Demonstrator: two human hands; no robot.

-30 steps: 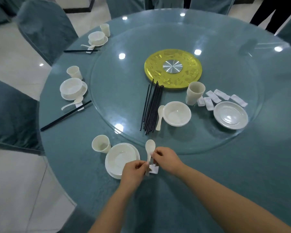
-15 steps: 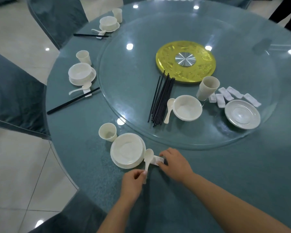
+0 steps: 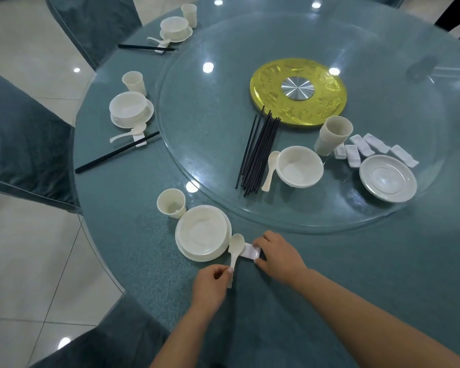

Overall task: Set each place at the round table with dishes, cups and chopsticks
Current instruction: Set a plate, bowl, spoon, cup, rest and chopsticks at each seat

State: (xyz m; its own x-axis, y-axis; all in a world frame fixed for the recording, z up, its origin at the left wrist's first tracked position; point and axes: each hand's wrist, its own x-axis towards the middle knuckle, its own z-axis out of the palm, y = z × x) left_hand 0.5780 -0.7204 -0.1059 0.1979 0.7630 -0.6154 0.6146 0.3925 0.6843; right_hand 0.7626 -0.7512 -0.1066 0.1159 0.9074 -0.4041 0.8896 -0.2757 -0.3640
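Note:
At the near place a white bowl on a plate (image 3: 202,233) stands beside a cup (image 3: 171,203). A white spoon (image 3: 235,251) lies just right of the bowl, its bowl end resting on a white chopstick rest (image 3: 250,251). My left hand (image 3: 210,285) pinches the spoon's handle. My right hand (image 3: 279,256) pinches the rest from its right end. On the glass turntable (image 3: 329,219) lie a bundle of black chopsticks (image 3: 259,152), a spare spoon (image 3: 270,170), a bowl (image 3: 299,167), stacked cups (image 3: 332,135), several rests (image 3: 367,148) and a plate (image 3: 388,179).
Two laid places sit along the left rim, one with bowl, cup, spoon and chopsticks (image 3: 129,110), another farther back (image 3: 175,29). A yellow disc (image 3: 298,90) marks the turntable's centre. Covered chairs (image 3: 19,134) stand at the left and near the table's edge.
The spoon and rest have come down beside the near bowl. My hands have drawn apart, left on the handle, right on the rest. The camera view has shifted.

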